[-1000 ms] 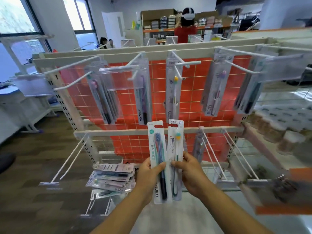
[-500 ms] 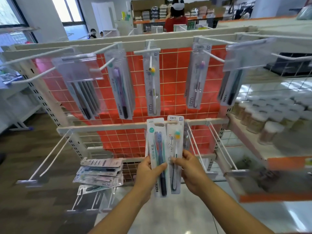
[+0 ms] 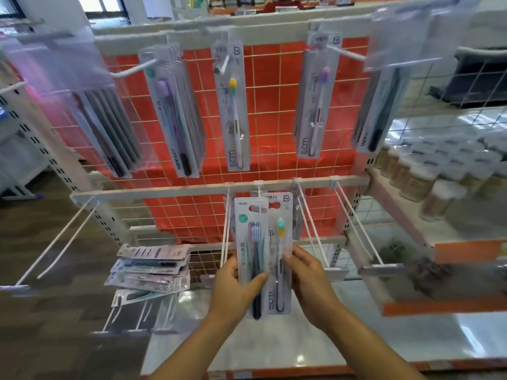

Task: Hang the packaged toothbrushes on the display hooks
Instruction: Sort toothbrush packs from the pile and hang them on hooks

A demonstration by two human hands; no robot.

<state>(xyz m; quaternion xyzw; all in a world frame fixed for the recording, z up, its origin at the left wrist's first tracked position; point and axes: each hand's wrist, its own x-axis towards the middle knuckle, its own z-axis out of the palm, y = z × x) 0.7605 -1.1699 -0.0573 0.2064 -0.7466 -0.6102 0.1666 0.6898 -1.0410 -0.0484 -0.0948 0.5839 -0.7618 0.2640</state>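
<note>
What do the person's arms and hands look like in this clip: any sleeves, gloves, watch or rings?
Both forearms are bare as far as the frame shows, with no sleeve in view. The left hand and right hand wear no gloves. No watch, wristband or ring is visible, though the picture is slightly blurred, so small jewellery could be missed.

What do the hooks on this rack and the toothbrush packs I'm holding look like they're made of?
Hooks: thin white rods, probably painted or coated metal wire, judging by their even, slim, straight shape.
Dark toothbrush pack in the left hand: printed card, apparently with a clear plastic front; the brush shows through.
Yellow-tipped toothbrush pack in the right hand: the same build, slightly glossy.
</note>
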